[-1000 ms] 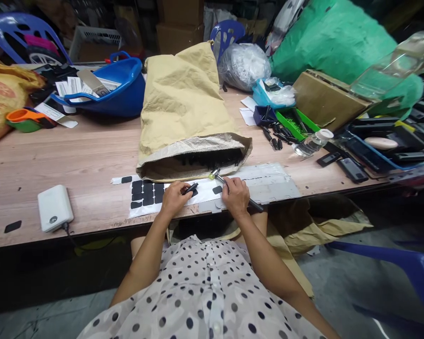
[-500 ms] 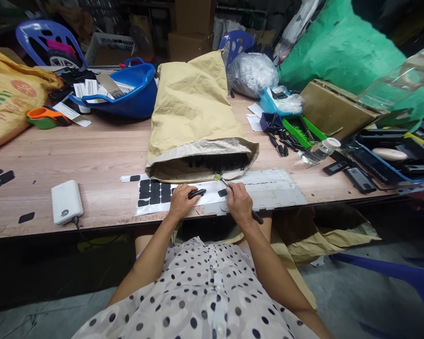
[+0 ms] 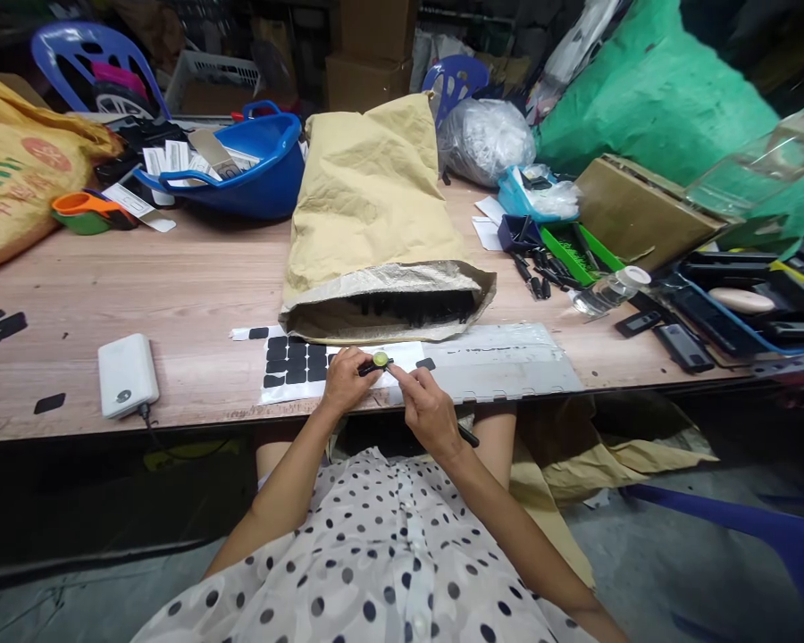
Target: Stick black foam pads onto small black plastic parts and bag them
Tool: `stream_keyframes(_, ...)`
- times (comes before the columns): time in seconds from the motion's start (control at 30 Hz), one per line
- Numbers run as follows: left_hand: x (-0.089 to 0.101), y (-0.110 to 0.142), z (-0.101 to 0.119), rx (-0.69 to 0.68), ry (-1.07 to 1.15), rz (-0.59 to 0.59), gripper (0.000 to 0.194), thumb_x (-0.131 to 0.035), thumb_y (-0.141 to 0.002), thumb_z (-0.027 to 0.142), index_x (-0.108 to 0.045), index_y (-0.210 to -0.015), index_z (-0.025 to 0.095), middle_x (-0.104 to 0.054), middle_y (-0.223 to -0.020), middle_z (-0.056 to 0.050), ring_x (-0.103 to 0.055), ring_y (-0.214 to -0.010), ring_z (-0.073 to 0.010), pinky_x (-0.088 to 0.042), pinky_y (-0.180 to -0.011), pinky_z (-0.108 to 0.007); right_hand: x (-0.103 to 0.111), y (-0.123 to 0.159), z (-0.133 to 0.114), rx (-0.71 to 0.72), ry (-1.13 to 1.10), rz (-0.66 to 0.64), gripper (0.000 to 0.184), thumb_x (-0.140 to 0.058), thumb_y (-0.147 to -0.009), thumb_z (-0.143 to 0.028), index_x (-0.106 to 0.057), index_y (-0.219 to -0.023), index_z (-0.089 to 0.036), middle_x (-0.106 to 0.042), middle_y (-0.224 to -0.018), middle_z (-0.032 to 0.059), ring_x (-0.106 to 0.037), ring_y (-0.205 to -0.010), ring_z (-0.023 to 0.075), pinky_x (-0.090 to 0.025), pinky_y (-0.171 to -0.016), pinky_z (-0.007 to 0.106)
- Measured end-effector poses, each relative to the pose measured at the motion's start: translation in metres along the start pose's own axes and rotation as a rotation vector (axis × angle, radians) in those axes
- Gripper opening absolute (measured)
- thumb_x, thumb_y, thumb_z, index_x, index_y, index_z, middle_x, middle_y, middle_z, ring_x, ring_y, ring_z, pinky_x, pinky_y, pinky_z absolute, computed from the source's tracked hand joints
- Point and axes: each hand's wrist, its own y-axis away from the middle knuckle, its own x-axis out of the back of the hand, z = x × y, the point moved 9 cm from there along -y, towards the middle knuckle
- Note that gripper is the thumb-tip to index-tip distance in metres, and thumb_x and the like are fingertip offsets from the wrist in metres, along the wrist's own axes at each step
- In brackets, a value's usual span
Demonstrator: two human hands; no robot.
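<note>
Fingers (image 3: 356, 356) closed round black part (image 3: 366, 368) (left hand (image 3: 342, 381)) and hammer (image 3: 381, 359) (right hand (image 3: 431, 414)), centre of frame; apparently mid-tapping, not yet set down.

Black on white twice over: a dotted shirt (image 3: 402, 545) and a white sheet (image 3: 402, 354) bearing rows of black patches (image 3: 297, 364).

The hammer (image 3: 380, 359) shows a yellow-green tip and a black handle end (image 3: 467, 436); the small part (image 3: 366, 368) at its tip is black too. The tabletop (image 3: 201, 277) is pinkish beige with streaky wood grain, the flat board (image 3: 509, 357) pale grey, the power bank (image 3: 127, 376) white. The paper sack (image 3: 368, 196) is plain tan with a silvery-grey turned edge (image 3: 381, 284). Around it: a strong blue basin (image 3: 268, 183), a bright green tray (image 3: 611, 259), a sea-green sack (image 3: 649, 98), violet-blue chairs (image 3: 87, 45), and a yellow-orange bag (image 3: 33, 196) printed with a red disc and green bars.
</note>
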Motion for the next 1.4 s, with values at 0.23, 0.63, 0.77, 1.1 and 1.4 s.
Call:
stream_keyframes(0.23,-0.001,0.000,0.000,0.003,0.019,0.000,0.013,-0.073,-0.077,0.022,-0.076,-0.089,0.025,-0.069,-0.087,-0.002,-0.062,-0.088,-0.0214,-0.049,-0.085,-0.035,0.006,0.000,0.007,-0.027,0.046,0.032,0.047,-0.039,-0.098,-0.014,-0.065,-0.134,-0.030,-0.057,-0.087,0.0031,-0.059,-0.075,0.0128,-0.048,-0.064,0.019)
stream_keyframes(0.63,-0.001,0.000,0.003,0.007,-0.007,0.011,0.009,-0.072,-0.076,0.022,-0.074,-0.085,0.023,-0.068,-0.083,-0.002,-0.061,-0.085,-0.0215,-0.048,-0.084,-0.035,0.013,-0.004,0.030,-0.117,0.043,0.111,0.041,-0.040,-0.099,-0.019,-0.068,-0.129,-0.028,-0.063,-0.093,0.0043,-0.062,-0.080,0.0141,-0.047,-0.065,0.021)
stream_keyframes(0.77,-0.001,0.001,0.005,0.012,-0.054,0.031,0.018,-0.074,-0.074,0.026,-0.073,-0.092,0.025,-0.067,-0.085,-0.002,-0.061,-0.086,-0.0231,-0.048,-0.083,-0.035,0.018,-0.011,0.060,-0.172,0.139,0.160,0.036,-0.046,-0.097,-0.021,-0.072,-0.120,-0.028,-0.063,-0.091,0.0040,-0.057,-0.074,0.0143,-0.041,-0.061,0.023)
stream_keyframes(1.1,-0.004,0.002,0.004,-0.021,-0.055,0.000,0.012,-0.071,-0.082,0.030,-0.074,-0.092,0.025,-0.066,-0.087,-0.003,-0.060,-0.088,-0.0231,-0.047,-0.084,-0.036,0.002,-0.019,0.087,-0.131,0.298,0.177,0.034,-0.051,-0.089,-0.013,-0.075,-0.110,-0.027,-0.059,-0.087,0.0061,-0.047,-0.082,0.0203,-0.034,-0.071,0.030)
stream_keyframes(1.4,0.000,0.008,0.014,-0.101,-0.029,-0.051,0.020,-0.056,-0.093,0.034,-0.072,-0.098,0.024,-0.068,-0.096,-0.005,-0.060,-0.094,-0.0235,-0.046,-0.086,-0.037,-0.003,-0.018,0.088,-0.175,0.263,0.168,0.030,-0.052,-0.090,-0.019,-0.072,-0.111,-0.023,-0.059,-0.093,0.0073,-0.047,-0.087,0.0220,-0.036,-0.075,0.032)
